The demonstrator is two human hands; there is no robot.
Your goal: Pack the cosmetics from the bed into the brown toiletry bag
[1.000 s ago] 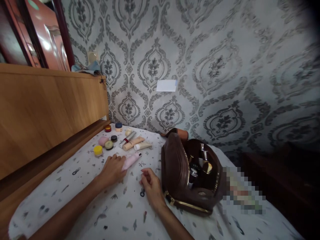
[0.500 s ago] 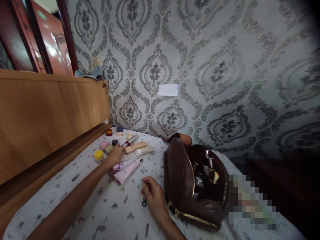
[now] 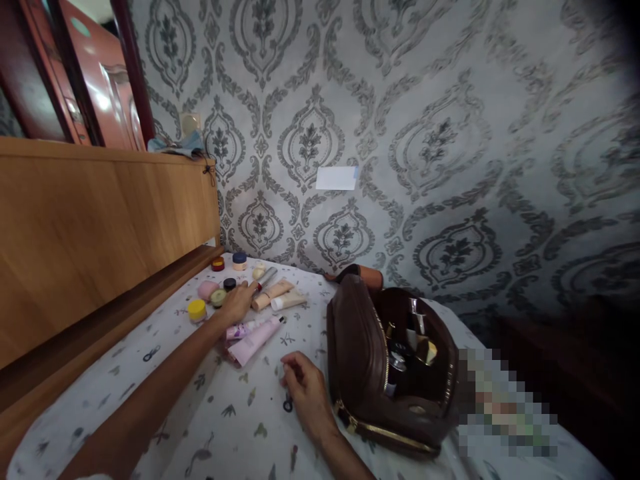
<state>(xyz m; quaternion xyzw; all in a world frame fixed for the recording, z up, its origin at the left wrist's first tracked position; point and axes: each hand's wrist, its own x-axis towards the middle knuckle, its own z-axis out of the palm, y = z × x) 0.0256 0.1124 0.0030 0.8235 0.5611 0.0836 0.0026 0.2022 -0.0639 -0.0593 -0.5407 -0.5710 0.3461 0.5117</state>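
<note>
Two tubes are right by my left hand [image 3: 237,305] now, a silver one [image 3: 269,276] and a peach one [image 3: 274,295]. A second ago that hand had the pink tube [image 3: 254,342]; now it's off it, and the pink tube lies on the cloth [image 3: 270,413] next to a purple-and-white one [image 3: 239,331], dark tip pointing away from me. Compared with half a second ago, my left hand has slid a bit to the right, the peach tube sits slightly askew from before, and my fingers cover the near end of the silver tube. Honestly can't tell if they're gripping it or just resting on it. My right hand [image 3: 306,390] hasn't really budged: fingers loosely curled, thumb apart from them, nothing visible in it, just beside the bag.

Container-wise, the brown bag [image 3: 355,333] is standing unzipped, gold zip teeth showing. Inside I can see some silvery bits [image 3: 397,361] and something with a gold-coloured end [image 3: 429,351]; the rest is too dark to make out. On the left there's a little bunch of jars: yellow lid [image 3: 197,308], blue lid [image 3: 239,256], black lid [image 3: 229,283], all with their lids on, so no clue what's in them.
</note>
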